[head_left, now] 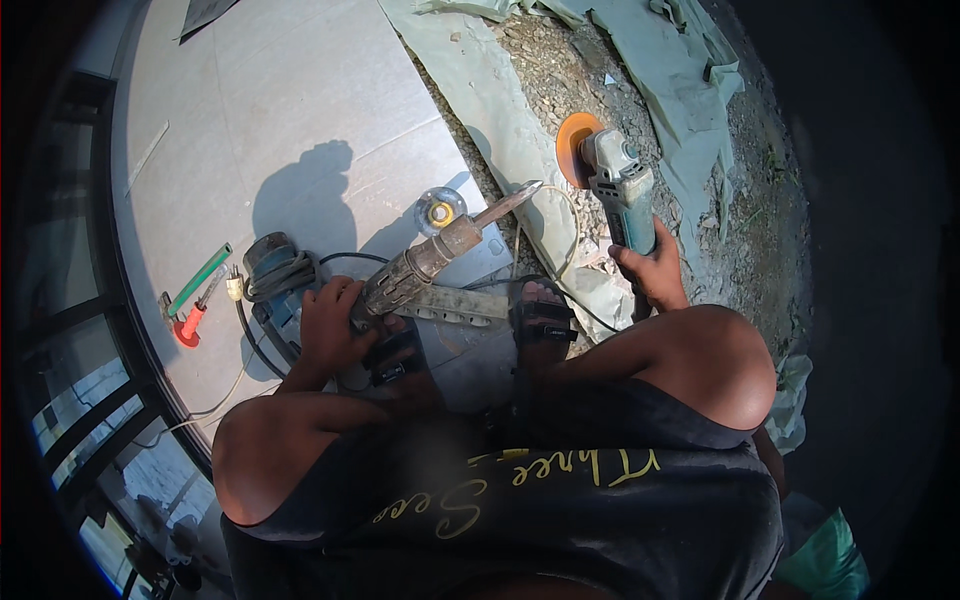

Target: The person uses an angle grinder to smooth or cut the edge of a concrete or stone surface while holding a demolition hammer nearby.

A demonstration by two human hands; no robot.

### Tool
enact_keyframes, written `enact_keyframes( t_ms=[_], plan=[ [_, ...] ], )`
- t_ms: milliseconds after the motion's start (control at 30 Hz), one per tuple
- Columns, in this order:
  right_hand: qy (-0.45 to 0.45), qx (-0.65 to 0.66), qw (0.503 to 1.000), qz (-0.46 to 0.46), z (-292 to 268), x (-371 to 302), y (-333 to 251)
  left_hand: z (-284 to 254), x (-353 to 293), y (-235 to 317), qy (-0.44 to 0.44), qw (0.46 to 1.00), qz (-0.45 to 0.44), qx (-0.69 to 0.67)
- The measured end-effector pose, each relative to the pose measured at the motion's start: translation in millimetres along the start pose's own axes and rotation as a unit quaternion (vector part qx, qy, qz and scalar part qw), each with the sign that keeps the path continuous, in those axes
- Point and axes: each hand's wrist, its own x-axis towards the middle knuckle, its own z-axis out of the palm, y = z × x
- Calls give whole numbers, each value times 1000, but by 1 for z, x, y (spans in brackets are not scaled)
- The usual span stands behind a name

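Note:
My left hand [328,328] is wrapped round the rear of a demolition hammer [425,264]. The hammer's pointed chisel bit [508,203] slants up to the right, over the edge of the tiles. On the right, my right hand [656,270] grips the teal body of an angle grinder [628,205]. An orange disc [576,150] is fitted to the grinder's head, which points away from me, above the rubble. Part of the grinder's rear end is hidden by my fingers.
A dusty power strip [455,304] lies between my sandalled feet. Left of the hammer are a blue corded tool [272,262], a plug [235,286], a red-handled tool [190,324] and a green tube [200,278]. A clear round object [440,211] rests on the tiles. Pale sheeting [500,130] borders the gravel.

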Motion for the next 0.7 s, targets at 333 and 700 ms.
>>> enact_keyframes(
  t_ms=[333,700],
  plan=[
    [67,-150,978,-131,4,3,-3,-5,11,3,-31,999,-19,-11],
    [70,-268,940,-197,14,17,5,-10,17,4,14,999,28,12]
  ],
)
